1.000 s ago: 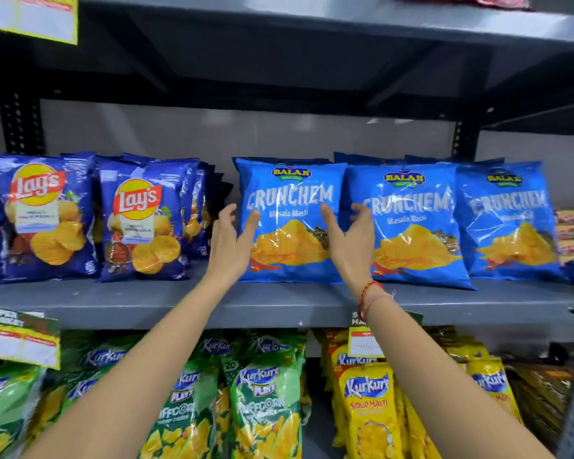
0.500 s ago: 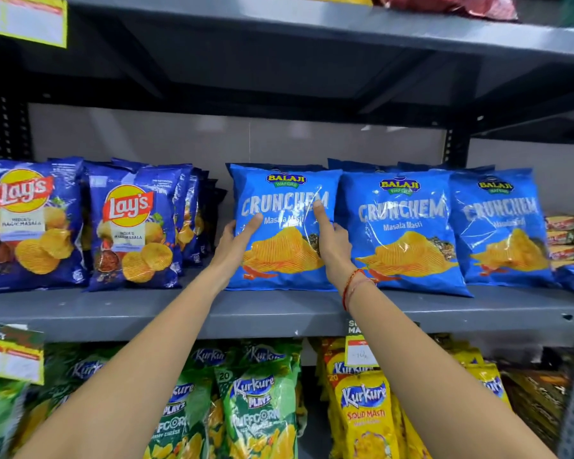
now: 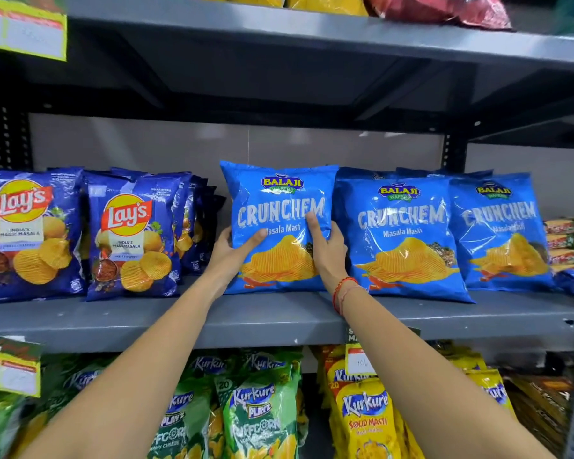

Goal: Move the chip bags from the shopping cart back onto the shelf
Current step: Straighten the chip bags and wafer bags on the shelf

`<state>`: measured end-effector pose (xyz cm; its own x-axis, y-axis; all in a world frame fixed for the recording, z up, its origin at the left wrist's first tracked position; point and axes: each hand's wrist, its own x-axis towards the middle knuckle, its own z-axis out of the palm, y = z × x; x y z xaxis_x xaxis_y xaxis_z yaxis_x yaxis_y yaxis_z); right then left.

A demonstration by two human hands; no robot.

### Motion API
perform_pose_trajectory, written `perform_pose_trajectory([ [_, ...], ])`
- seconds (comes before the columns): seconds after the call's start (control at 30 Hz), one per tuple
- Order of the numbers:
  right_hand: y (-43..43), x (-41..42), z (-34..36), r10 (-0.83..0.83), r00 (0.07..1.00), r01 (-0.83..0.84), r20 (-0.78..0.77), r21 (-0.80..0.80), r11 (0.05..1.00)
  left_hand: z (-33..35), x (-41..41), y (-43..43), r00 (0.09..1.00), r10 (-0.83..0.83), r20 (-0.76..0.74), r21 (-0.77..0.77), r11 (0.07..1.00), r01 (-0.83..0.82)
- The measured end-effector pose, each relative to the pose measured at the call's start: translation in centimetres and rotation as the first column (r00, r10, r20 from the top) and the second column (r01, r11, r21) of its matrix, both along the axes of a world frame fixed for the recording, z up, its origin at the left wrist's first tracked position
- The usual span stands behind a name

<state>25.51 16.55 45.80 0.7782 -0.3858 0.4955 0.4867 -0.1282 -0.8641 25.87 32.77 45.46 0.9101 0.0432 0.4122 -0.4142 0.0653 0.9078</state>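
A light-blue Crunchem chip bag (image 3: pixel 280 200) stands upright on the grey middle shelf (image 3: pixel 279 318). My left hand (image 3: pixel 234 251) grips its lower left edge, thumb across the front. My right hand (image 3: pixel 327 246) holds its right side, index finger pointing up over the print. Two more Crunchem bags (image 3: pixel 403 233) stand to its right, overlapping. The shopping cart is out of view.
Dark-blue Lay's bags (image 3: pixel 130 233) fill the shelf's left part, with a narrow gap beside the held bag. Snack packs (image 3: pixel 569 240) are stacked at far right. Green and yellow Kurkure bags (image 3: pixel 256 412) hang below. Another shelf (image 3: pixel 312 38) runs overhead.
Both hands were open in front of the Crunchem bag, then closed onto its sides. The bag now stands more upright and the view has moved closer.
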Motion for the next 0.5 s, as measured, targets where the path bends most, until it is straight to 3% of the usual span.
perform_pose_trajectory([
  [0.13, -0.2, -0.7, -0.1, -0.012, 1.000, 0.012, -0.009, -0.032, 0.999, 0.0, -0.6, -0.2, 1.000, 0.020, -0.012, 0.010, 1.000, -0.020],
  [0.2, -0.2, -1.4, -0.3, -0.077, 0.996, 0.080, 0.044, -0.063, 0.995, -0.1, -0.8, -0.3, 0.986, 0.153, 0.062, 0.018, 0.988, -0.154],
  [0.27, 0.1, -2.8, 0.0, -0.150, 0.979, 0.164, 0.141, -0.097, 0.982, -0.1, -1.3, -0.2, 0.900, 0.365, 0.239, 0.026, 0.924, -0.381],
  [0.33, -0.7, -4.1, 0.8, -0.214, 0.943, 0.251, 0.254, -0.125, 0.960, 0.2, -2.4, -0.9, 0.768, 0.478, 0.426, -0.034, 0.857, -0.514],
  [0.43, -3.8, -5.8, 2.3, -0.326, 0.874, 0.395, 0.361, -0.135, 0.909, 1.0, -4.1, -4.1, 0.665, 0.427, 0.613, -0.013, 0.847, -0.532],
  [0.5, -6.8, -6.3, 2.9, -0.404, 0.833, 0.473, 0.377, -0.108, 0.875, 1.4, -4.8, -7.4, 0.710, 0.298, 0.638, 0.108, 0.878, -0.466],
])
